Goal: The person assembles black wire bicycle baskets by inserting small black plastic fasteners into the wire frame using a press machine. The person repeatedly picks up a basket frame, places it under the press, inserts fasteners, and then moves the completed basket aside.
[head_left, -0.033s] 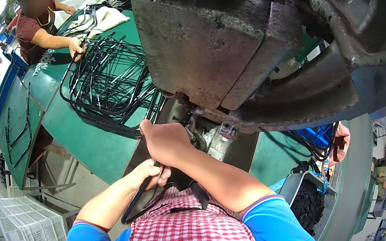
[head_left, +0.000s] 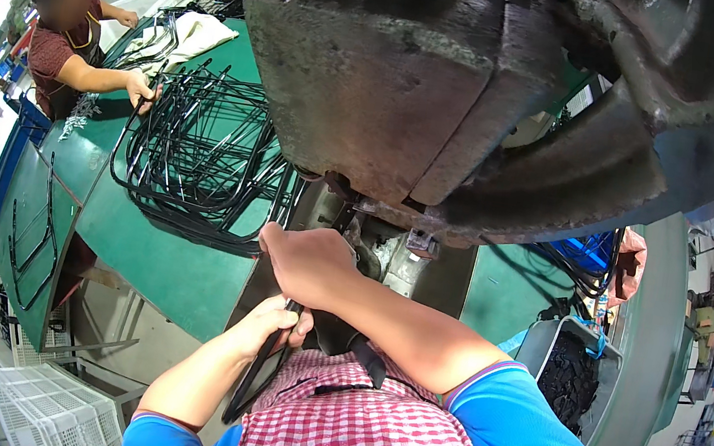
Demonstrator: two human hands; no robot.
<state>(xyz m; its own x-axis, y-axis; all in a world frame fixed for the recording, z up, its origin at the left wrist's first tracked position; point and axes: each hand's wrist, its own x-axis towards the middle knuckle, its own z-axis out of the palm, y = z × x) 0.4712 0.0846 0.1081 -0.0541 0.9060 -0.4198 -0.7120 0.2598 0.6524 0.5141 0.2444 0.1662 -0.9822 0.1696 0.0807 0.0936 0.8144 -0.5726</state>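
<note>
A bent black metal tube (head_left: 248,382) runs up beside my checked apron, with my left hand (head_left: 276,320) closed around its upper part. Its dark end shows at the fingers. Just beyond, my right hand (head_left: 309,264) is curled with its back toward me, near the working area below the press. What lies in its fingers is hidden. The heavy dark press head (head_left: 367,95) hangs directly above and beyond both hands. Under it a metal die area (head_left: 405,272) is partly visible.
A large pile of bent black tube frames (head_left: 201,154) covers the green table (head_left: 183,275) on the left. A co-worker's hand (head_left: 142,89) grips a frame there. One frame (head_left: 47,255) leans at far left. A grey bin (head_left: 532,346) with black parts stands right; white crates (head_left: 57,404) stand lower left.
The black tube has shifted slightly in my left hand, and its end shows more plainly above the fingers. My right hand has hardly moved.
</note>
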